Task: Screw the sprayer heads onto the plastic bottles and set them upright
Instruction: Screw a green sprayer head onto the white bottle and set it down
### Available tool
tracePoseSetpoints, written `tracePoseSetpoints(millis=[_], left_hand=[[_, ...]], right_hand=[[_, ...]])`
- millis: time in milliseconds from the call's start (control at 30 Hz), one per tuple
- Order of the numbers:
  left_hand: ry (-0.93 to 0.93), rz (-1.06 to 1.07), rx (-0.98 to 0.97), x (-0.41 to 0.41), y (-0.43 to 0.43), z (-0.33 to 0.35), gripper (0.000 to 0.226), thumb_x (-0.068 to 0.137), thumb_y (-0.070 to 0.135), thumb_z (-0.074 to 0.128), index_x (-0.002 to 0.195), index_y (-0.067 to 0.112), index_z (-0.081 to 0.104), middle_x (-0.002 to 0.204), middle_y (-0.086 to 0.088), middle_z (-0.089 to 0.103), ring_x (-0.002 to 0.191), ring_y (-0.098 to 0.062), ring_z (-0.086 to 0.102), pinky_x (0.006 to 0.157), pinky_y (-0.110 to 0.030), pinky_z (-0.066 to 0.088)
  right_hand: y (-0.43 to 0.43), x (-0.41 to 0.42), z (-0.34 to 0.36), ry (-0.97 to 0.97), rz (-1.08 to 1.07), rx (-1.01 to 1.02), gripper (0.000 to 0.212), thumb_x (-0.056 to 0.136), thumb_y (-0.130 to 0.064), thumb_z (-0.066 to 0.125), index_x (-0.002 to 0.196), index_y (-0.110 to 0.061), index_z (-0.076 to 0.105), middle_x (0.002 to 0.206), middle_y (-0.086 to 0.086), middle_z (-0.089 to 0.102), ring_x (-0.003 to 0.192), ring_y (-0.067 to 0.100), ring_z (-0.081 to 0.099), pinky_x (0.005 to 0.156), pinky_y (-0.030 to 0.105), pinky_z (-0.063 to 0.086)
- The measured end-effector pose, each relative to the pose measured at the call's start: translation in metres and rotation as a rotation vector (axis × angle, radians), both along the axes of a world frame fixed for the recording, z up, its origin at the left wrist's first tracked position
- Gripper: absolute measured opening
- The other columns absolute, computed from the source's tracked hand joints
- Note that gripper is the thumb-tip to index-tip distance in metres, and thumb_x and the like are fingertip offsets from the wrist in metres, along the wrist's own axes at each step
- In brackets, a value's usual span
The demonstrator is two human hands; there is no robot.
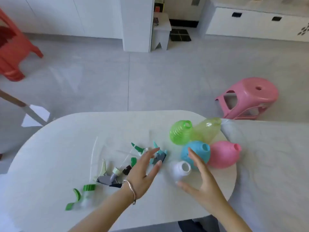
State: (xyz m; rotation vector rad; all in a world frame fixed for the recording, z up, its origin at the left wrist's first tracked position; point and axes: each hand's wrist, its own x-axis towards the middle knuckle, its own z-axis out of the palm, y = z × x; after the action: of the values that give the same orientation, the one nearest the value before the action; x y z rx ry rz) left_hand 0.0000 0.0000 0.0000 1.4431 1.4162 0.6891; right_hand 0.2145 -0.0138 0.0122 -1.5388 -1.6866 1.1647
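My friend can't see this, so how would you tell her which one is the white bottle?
Find the bunch of coloured bottles on the right side of the white table. The white bottle is nearest the person, in front of the blue bottle, beside the right hand. It is the smallest and the only one without colour.

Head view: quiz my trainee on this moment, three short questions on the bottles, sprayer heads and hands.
1. True or false: the left hand and right hand are both open, holding nothing.
2. Which bottle lies between the hands? A green, B white, C yellow.
3. How many bottles on the table have a sprayer head fitted?
Key: 1 true. 2 B, the white bottle. 3 zero; the loose sprayer heads lie left of the bottles.
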Motion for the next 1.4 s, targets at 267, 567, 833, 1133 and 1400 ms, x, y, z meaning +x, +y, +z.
tracePoseSetpoints(millis=[267,567,833,1133,1400], left_hand=[[-0.1,-0.234,0.035,0.024,-0.002,-0.04,0.07,0.086,0.066,0.023,0.143,0.028,0.035,0.147,0.015,0.04,0.136,0.007,0.028,0.116,-0.026,0.022],[-0.268,-0.226,0.091,0.013,-0.032,-0.017,0.048,0.088,0.064,0.016,0.126,0.055,0.043,0.131,0.025,0.052,0.127,0.007,0.042,0.108,-0.027,0.036],[-0.32,-0.12,0.158,-0.038,-0.107,0.023,0.047,0.09,0.056,0.041,0.135,0.043,0.037,0.104,0.023,0.064,0.084,0.006,0.063,0.063,-0.012,0.05],[-0.077,0.241,0.339,-0.15,-0.148,0.018,0.067,0.055,0.058,0.073,0.116,0.041,0.05,0.105,0.012,0.063,0.09,0.004,0.062,0.067,-0.012,0.05],[-0.001,0.535,0.385,-0.226,-0.155,-0.009,0.081,0.048,0.058,0.073,0.121,0.039,0.045,0.105,0.015,0.059,0.088,0.006,0.06,0.061,-0.014,0.052]], right_hand=[[-0.008,-0.002,-0.071,0.137,-0.071,0.082,0.063,0.064,-0.045,0.082,0.121,-0.046,0.054,0.122,-0.024,0.061,0.114,-0.002,0.056,0.094,0.01,0.039],[-0.026,-0.02,-0.043,0.255,-0.052,0.189,0.062,0.061,-0.038,0.082,0.117,-0.026,0.059,0.111,-0.014,0.069,0.105,0.004,0.063,0.088,0.023,0.049],[-0.065,-0.073,0.009,0.346,0.067,0.087,0.049,0.064,-0.051,0.073,0.105,-0.025,0.064,0.106,0.005,0.072,0.105,0.026,0.064,0.095,0.044,0.05],[-0.078,-0.161,0.011,0.382,0.324,0.019,0.056,0.067,-0.058,0.066,0.115,-0.03,0.059,0.118,-0.008,0.063,0.097,0.009,0.066,0.078,0.021,0.052],[-0.053,-0.204,-0.049,-0.034,0.565,0.199,0.039,0.083,-0.044,0.066,0.12,-0.035,0.057,0.128,-0.019,0.049,0.114,-0.005,0.05,0.097,0.017,0.039]])
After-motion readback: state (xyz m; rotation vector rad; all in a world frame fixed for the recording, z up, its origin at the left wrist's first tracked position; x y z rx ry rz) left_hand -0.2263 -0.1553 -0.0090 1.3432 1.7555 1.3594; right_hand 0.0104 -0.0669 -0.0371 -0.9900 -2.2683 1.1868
